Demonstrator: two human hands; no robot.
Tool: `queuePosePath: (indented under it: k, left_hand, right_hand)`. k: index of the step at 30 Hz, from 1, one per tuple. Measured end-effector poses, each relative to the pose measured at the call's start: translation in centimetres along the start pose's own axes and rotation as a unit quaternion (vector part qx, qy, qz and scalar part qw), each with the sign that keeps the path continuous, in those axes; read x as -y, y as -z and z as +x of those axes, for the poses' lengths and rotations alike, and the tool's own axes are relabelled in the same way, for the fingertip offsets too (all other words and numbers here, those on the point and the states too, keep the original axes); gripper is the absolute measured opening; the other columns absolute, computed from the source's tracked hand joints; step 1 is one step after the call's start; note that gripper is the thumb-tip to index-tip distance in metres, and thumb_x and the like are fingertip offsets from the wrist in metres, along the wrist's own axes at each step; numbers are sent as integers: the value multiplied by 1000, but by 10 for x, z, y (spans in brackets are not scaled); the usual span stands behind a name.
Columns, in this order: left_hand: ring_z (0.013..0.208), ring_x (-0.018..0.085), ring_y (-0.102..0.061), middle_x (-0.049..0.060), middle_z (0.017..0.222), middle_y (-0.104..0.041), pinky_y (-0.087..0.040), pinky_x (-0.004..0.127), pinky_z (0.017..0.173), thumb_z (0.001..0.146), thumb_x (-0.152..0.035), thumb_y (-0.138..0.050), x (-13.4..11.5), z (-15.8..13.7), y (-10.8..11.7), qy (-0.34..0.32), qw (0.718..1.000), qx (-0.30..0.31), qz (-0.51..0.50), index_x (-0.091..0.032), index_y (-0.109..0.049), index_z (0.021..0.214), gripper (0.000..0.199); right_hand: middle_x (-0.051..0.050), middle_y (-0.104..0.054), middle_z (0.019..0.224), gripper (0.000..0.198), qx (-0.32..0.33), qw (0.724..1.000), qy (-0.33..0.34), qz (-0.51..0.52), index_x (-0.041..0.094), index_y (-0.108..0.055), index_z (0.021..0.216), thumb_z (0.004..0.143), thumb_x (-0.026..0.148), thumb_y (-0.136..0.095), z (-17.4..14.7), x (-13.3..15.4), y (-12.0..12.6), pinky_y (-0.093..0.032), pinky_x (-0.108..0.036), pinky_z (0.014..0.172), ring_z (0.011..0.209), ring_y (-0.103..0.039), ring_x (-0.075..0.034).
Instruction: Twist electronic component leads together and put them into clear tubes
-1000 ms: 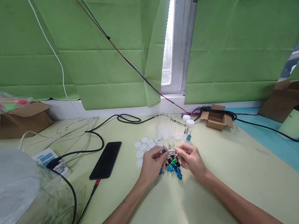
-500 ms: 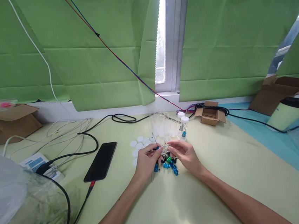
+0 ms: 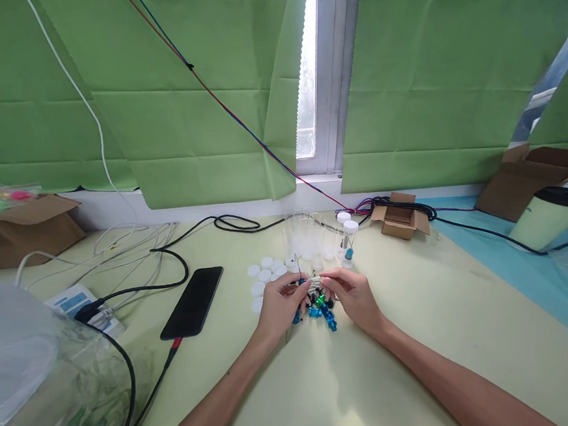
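Observation:
My left hand (image 3: 281,303) is closed in a pinch on a small blue metal part (image 3: 301,281) with a thin wire sticking up from it. Facing it, my right hand (image 3: 355,298) has its fingertips together on a thin silvery metal piece (image 3: 314,278), whose exact kind is too small to tell. Below and between both hands lies a small pile of shiny blue metal parts (image 3: 329,318), a green part (image 3: 320,300) and black bits. White round caps (image 3: 258,288) lie left of my left hand. Behind the hands stand clear tubes (image 3: 299,238).
Two white-capped vials (image 3: 350,230) stand right of the tubes, one with a blue part inside. A black phone (image 3: 192,302) lies at left near a clear plastic tub (image 3: 23,372). A small open carton (image 3: 399,220), black cables (image 3: 238,225) and a green tumbler (image 3: 540,218) are farther back.
Both hands keep nearly the same place over the pile. The metal pieces between the fingertips have shifted slightly. The whole view has moved a little.

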State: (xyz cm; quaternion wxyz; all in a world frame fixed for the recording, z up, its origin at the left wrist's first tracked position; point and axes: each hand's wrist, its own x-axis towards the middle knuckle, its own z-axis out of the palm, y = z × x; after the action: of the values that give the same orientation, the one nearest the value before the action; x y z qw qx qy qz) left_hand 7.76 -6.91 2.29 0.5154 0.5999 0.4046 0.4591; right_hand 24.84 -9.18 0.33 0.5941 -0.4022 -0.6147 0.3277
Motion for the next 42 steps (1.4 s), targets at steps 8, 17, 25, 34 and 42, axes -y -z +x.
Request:
queuePosePath:
  k: [8, 17, 25, 34, 42]
  left_hand:
    - [46, 10, -51, 0, 66, -58, -42, 22, 42, 77, -44, -71, 6, -1, -1, -39, 999, 8, 17, -16, -70, 83, 28]
    - [49, 10, -52, 1, 73, -58, -42, 23, 47, 81, -42, -67, 5, -3, -1, -77, 995, 20, 54, -17, -71, 82, 25]
    - [53, 12, -51, 2, 76, -59, -43, 23, 50, 86, -38, -62, 4, -6, -1, -116, 987, 20, 110, -19, -73, 83, 22]
    - [55, 11, -52, 2, 77, -58, -42, 23, 50, 87, -36, -61, 2, -6, -2, -116, 987, 22, 110, -18, -71, 82, 21]
    - [43, 10, -48, -2, 59, -56, -40, 23, 43, 81, -42, -68, 3, 0, 0, -24, 1000, 7, 14, -16, -67, 86, 26]
  right_hand:
    - [1, -59, 63, 28, -1, 999, -27, 21, 18, -66, 77, 91, 42, -60, 2, 0, -1, -42, -25, 47, 48, -51, -12]
    - [1, -57, 57, 38, -3, 997, -62, 36, 18, -62, 70, 87, 52, -61, 3, 3, -1, -38, -25, 43, 42, -46, -10]
    - [5, -49, 48, 45, 7, 988, -133, 83, 18, -55, 64, 84, 56, -62, 5, 5, 0, -26, -21, 37, 36, -33, -6]
    - [3, -53, 54, 40, 7, 992, -101, 74, 17, -58, 70, 88, 52, -60, 5, 3, -1, -32, -22, 39, 39, -40, -7]
    - [-3, -63, 84, 23, -20, 1000, -10, 7, 20, -65, 106, 88, 36, -64, 1, 0, -1, -52, -26, 64, 70, -60, -14]
